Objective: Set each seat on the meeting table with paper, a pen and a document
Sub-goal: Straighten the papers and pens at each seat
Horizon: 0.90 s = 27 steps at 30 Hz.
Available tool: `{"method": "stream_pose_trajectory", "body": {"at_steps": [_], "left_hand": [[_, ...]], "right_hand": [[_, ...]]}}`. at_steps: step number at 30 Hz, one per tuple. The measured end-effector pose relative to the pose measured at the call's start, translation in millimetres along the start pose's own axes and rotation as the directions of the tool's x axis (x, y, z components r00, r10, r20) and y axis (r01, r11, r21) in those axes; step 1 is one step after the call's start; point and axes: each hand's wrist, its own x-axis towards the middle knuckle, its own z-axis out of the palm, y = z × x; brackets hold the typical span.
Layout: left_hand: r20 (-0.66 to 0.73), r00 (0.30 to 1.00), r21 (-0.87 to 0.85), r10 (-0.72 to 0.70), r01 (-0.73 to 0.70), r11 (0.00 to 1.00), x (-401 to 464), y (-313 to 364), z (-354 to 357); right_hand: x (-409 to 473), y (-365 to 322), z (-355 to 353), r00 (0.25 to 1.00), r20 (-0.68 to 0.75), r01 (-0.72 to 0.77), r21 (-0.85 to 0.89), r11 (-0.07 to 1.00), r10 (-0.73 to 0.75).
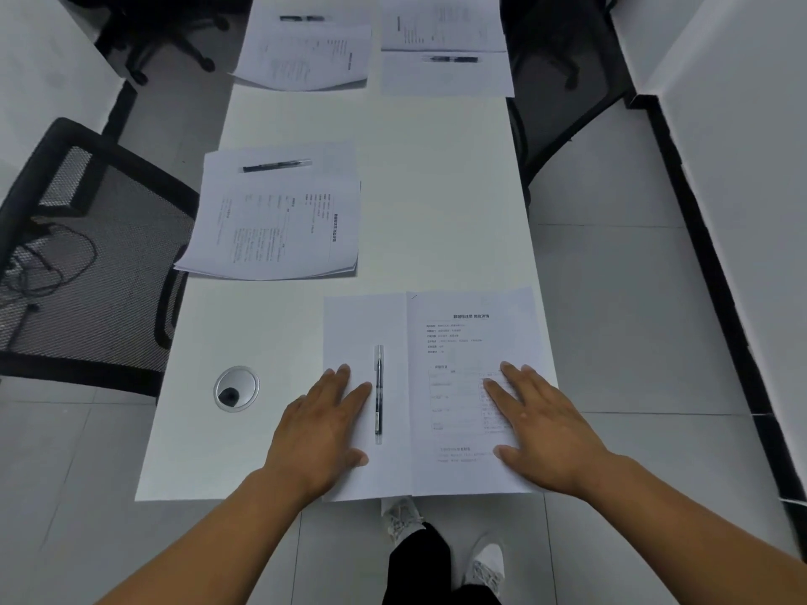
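At the near end of the white meeting table (436, 203) lie a blank sheet of paper (362, 325) and, to its right, a printed document (463, 342). A black pen (378, 395) lies lengthwise on the blank sheet. My left hand (319, 434) rests flat on the blank sheet, fingers straight, just left of the pen. My right hand (541, 425) presses flat on the document. Three more sets of paper, pen and document lie farther up the table: one at mid left (279, 220), one at far left (305, 50), one at far right (441, 45).
A black mesh chair (87, 255) with a cable on its seat stands at the table's left. More dark chairs stand at the far left (161, 32) and right (563, 80). A round cable grommet (236, 388) sits in the tabletop near my left hand.
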Motion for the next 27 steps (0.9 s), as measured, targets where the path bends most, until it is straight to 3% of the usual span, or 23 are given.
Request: {"method": "stream_pose_trajectory", "body": {"at_steps": [16,27], "left_hand": [[-0.003,1.000,0.017,0.011,-0.011,1.000,2,3,-14],[-0.080,0.997,0.000,-0.016,0.016,1.000,-10,12,-35]], "right_hand": [[0,-3,-6,1.000,0.000,-0.001,-0.006,1.000,0.001],[-19,-9,-28,1.000,-0.024,0.020,0.004,1.000,-0.020]]}}
